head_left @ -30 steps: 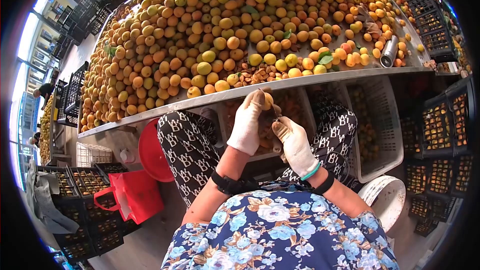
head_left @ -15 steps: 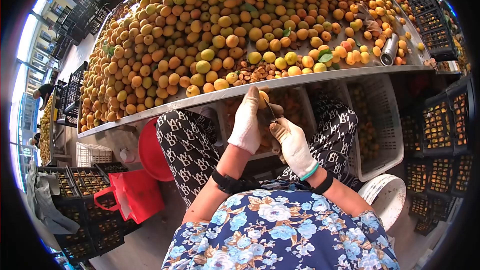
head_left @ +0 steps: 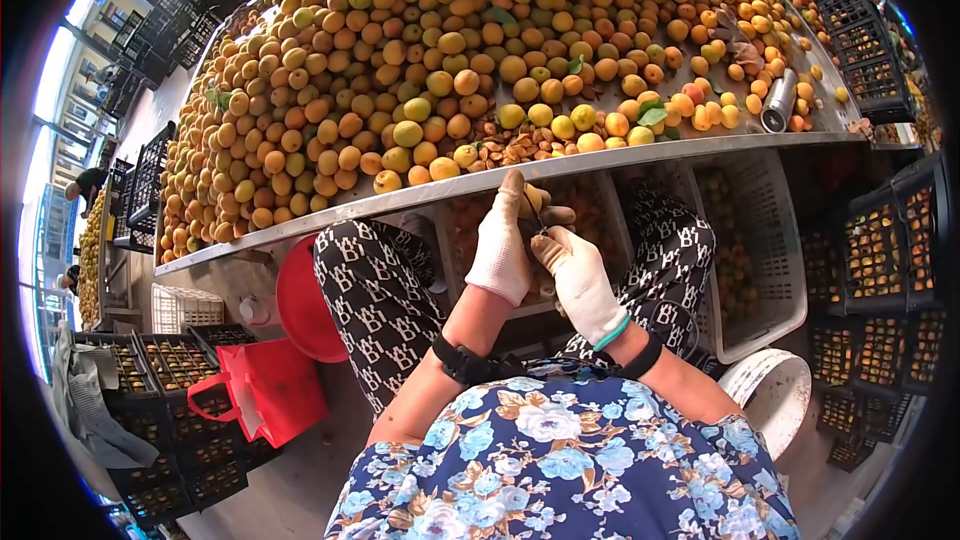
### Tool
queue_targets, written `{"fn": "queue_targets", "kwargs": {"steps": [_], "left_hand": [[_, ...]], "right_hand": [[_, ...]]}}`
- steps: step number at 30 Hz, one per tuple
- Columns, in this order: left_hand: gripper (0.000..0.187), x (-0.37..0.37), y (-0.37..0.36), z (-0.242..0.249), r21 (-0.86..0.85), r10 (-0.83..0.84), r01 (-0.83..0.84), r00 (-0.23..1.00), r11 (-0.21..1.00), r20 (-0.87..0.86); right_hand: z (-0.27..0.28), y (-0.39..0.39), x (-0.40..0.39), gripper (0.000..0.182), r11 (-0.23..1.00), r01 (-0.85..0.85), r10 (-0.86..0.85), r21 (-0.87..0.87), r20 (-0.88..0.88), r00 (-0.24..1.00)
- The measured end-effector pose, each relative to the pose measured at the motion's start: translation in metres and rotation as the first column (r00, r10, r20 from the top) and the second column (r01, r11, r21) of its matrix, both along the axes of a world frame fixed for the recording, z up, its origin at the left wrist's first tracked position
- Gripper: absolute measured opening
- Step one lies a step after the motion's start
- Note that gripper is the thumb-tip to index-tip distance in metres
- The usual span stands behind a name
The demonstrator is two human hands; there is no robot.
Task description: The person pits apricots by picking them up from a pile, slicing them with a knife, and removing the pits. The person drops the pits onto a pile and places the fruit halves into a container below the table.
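My left hand (head_left: 502,248), in a white glove with a stained thumb, is closed round an apricot (head_left: 534,199) just below the table's front edge. My right hand (head_left: 582,280), gloved too, grips a small knife (head_left: 538,221); its thin dark blade reaches up against the fruit. Most of the knife's handle is hidden in the fingers. Beyond both hands a large heap of apricots (head_left: 400,70) covers the metal-edged table (head_left: 640,153). Several split brown-orange pieces (head_left: 515,145) lie near the rim. Under my hands, a crate holding orange pieces (head_left: 580,202) is partly hidden.
At the right of my knees stands a pale plastic crate (head_left: 762,240) and a white bucket (head_left: 775,395). A red basin (head_left: 305,300) and red bag (head_left: 268,390) are at the left. Black crates of fruit (head_left: 880,250) are stacked at the right. A metal cylinder (head_left: 779,100) lies on the table.
The knife has turned more upright against the apricot, and my right hand has shifted slightly up and left. My left hand has moved a little to the right, still holding the fruit.
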State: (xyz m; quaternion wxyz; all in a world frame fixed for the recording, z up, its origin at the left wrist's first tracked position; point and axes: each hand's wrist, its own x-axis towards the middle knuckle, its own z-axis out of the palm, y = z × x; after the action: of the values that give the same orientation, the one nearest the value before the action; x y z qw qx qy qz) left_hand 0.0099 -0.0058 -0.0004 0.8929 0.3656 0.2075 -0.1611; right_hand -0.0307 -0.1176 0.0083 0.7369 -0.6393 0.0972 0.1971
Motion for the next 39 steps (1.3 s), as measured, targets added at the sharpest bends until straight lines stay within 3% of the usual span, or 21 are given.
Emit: {"fn": "queue_targets", "kwargs": {"steps": [3,6,7,11,12,14,16,18,20,21,22,23,24,27,31,34,38,39], "left_hand": [[0.049,-0.001,0.003,-0.007,-0.049,-0.013,0.013,1.000,0.999,0.002],[0.047,0.001,0.005,-0.007,-0.065,-0.023,0.022,1.000,0.998,-0.020],[0.046,0.001,0.005,-0.009,-0.068,-0.028,0.026,0.999,0.997,-0.025],[0.047,0.006,0.012,-0.009,-0.104,-0.005,0.004,1.000,0.995,-0.003],[0.048,0.008,0.015,-0.008,-0.108,0.007,-0.005,1.000,0.994,0.026],[0.052,0.008,0.019,-0.006,-0.033,-0.025,0.024,0.999,0.999,-0.029],[0.054,0.003,0.018,-0.002,-0.030,-0.116,0.116,0.993,0.993,-0.014],[0.055,0.000,0.010,0.000,-0.086,-0.185,0.181,0.982,0.980,-0.033],[0.055,-0.001,0.010,-0.008,-0.188,-0.273,0.271,0.962,0.944,0.014],[0.053,-0.002,0.012,-0.016,-0.296,-0.333,0.342,0.939,0.892,0.080],[0.052,-0.005,0.005,-0.001,-0.126,-0.268,0.273,0.962,0.954,0.055],[0.052,-0.011,-0.006,0.017,0.046,-0.198,0.196,0.979,0.979,0.039],[0.052,-0.012,-0.004,0.019,0.046,-0.208,0.209,0.978,0.977,-0.028],[0.050,-0.012,-0.003,0.012,0.072,-0.209,0.218,0.971,0.973,-0.113],[0.049,-0.004,-0.005,0.010,-0.071,-0.231,0.221,0.951,0.973,-0.203],[0.047,-0.003,-0.010,-0.001,-0.046,-0.176,0.172,0.980,0.984,-0.093],[0.043,-0.013,-0.009,0.009,0.101,-0.188,0.202,0.974,0.974,-0.129],[0.042,-0.014,-0.011,0.009,0.126,-0.174,0.193,0.974,0.973,-0.144]], "right_hand": [[0.012,-0.005,-0.002,0.025,0.971,0.013,0.039,0.239,-0.212,0.977],[0.011,-0.013,-0.005,0.040,0.946,-0.061,0.147,0.320,-0.254,0.956],[0.014,-0.014,-0.005,0.030,0.957,-0.032,0.109,0.289,-0.253,0.961],[0.019,-0.022,-0.003,0.028,0.987,-0.102,0.088,-0.121,-0.116,0.989],[0.024,-0.026,-0.003,0.024,0.994,-0.069,0.053,-0.081,-0.180,0.982],[0.030,-0.033,0.002,0.017,0.995,0.090,-0.084,0.045,-0.124,0.989],[0.031,-0.039,0.010,0.012,0.987,0.162,-0.162,0.006,0.127,0.979],[0.025,-0.044,0.023,0.020,0.955,0.189,-0.067,-0.227,0.460,0.886],[0.031,-0.044,0.031,0.029,0.907,0.177,0.042,-0.383,0.500,0.865],[0.033,-0.039,0.033,0.031,0.920,0.158,0.049,-0.358,0.505,0.862],[0.033,-0.035,0.035,0.032,0.933,0.138,0.055,-0.333,0.509,0.859],[0.018,-0.031,0.041,0.035,0.822,0.267,0.286,-0.503,0.770,0.571],[0.011,-0.025,0.041,0.036,0.876,0.220,0.211,-0.430,0.750,0.627],[0.009,-0.027,0.043,0.028,0.807,0.278,0.268,-0.521,0.742,0.614],[0.012,-0.027,0.042,0.018,0.810,0.294,0.244,-0.507,0.747,0.618],[0.012,-0.022,0.044,0.015,0.827,0.316,0.208,-0.465,0.775,0.597],[0.005,-0.014,0.041,0.015,0.867,0.309,0.054,-0.392,0.690,0.722],[0.001,-0.011,0.042,0.017,0.872,0.357,0.007,-0.334,0.738,0.674]]}}
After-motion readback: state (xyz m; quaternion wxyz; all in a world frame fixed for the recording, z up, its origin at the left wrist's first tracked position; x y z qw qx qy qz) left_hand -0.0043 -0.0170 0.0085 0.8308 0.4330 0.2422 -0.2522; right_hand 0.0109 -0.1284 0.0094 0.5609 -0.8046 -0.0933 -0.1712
